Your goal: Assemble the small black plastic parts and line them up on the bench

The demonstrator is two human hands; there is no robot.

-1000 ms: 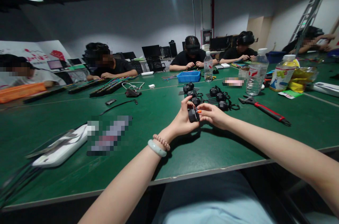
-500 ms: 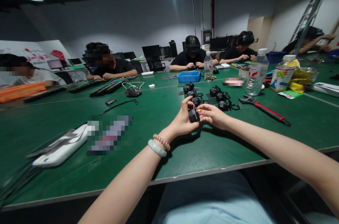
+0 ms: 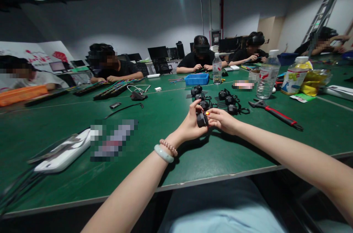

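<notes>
My left hand [image 3: 191, 119] is closed around a black ribbed fitting [image 3: 202, 119], thumb below and index finger above, a little over the table. A thin light edge, perhaps a plate or ring, runs across the fitting. From the right, the fingertips of my right hand [image 3: 222, 119] are pinched against the fitting's near side; what lies between them is hidden. Just beyond my hands several similar black fittings stand in two groups, among them one fitting [image 3: 233, 109] beside a black ring [image 3: 244, 111].
On the green table [image 3: 154, 122], an adjustable wrench [image 3: 278, 114] lies to the right. Beyond it stand a water bottle [image 3: 267, 76] and a juice bottle [image 3: 295, 76]. A blue tray [image 3: 196, 79] is farther back. Left are a white power strip [image 3: 64, 154] and bundled wires [image 3: 117, 89]. Several people sit opposite.
My right fingertips have shifted slightly at the fitting, and the fitting has turned a little in my left hand. The things on the table are unmoved.
</notes>
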